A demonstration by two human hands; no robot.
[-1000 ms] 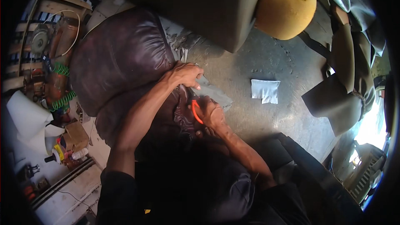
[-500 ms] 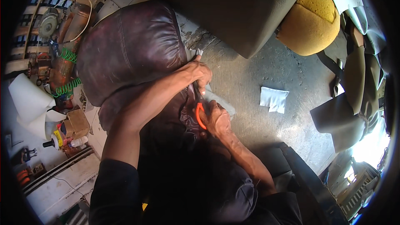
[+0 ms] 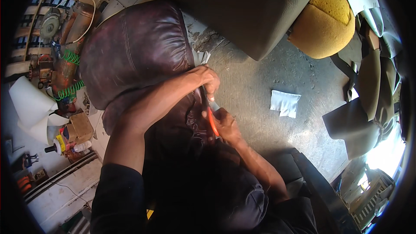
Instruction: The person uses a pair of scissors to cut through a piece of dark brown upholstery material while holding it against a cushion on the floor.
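A dark maroon leather seat cushion (image 3: 147, 39) lies before me, its loose leather (image 3: 197, 121) wrinkled along the right side. At this edge my left hand (image 3: 209, 80) is closed, fingers curled on the leather; what lies under the fingertips is partly hidden. My right hand (image 3: 228, 128) grips orange-handled scissors (image 3: 212, 122) just nearer to me. The scissors' dark blades point up toward my left hand along the leather edge, their tips hidden. A pale strip of lining (image 3: 202, 56) sticks out beyond my left hand.
A large grey-brown upholstered piece (image 3: 242, 13) stands at the far side, beside yellow foam (image 3: 325, 26). A white scrap (image 3: 285, 103) lies on the concrete floor (image 3: 255, 86). Brown material sheets (image 3: 353, 125) hang at right. At left are a rusty tank (image 3: 65, 73) and green coiled hose (image 3: 69, 91).
My right hand has moved slightly forward with the scissors, and their handles look closer together. My left hand has slid a little nearer to me along the edge.
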